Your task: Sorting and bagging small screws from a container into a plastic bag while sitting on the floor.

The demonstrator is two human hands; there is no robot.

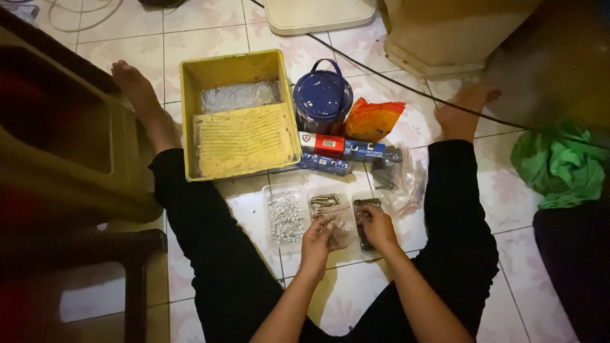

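Fingers (327, 223) of the left hand (318, 240) curl inward over a clear plastic bag of brass-coloured screws (325, 202), their tips touching the bag; whether they pinch anything small I cannot tell. Just to the right of that bag, the right hand (376, 227) is bent closed on a clear bag of dark screws (366, 204), which lies on the tiled floor (508, 190) under the palm. Both hands sit close together, nearly touching.

Left of the brass-screw bag, touching its edge, lies a clear bag of small silver hardware (286, 217). Beyond it, further from the person, flat blue and red boxes (337, 152) lie side by side, and past those stands a round blue container with a handle (322, 98), with an orange packet (372, 119) beside it on the right. A yellow plastic tray (236, 114) rests up and to the left of the brass-screw bag, holding clear wrap and a yellow ridged sheet. A crumpled clear bag with dark pieces (397, 171) lies up and to the right. Well to the right, a green cloth (562, 165) is bunched on the floor.
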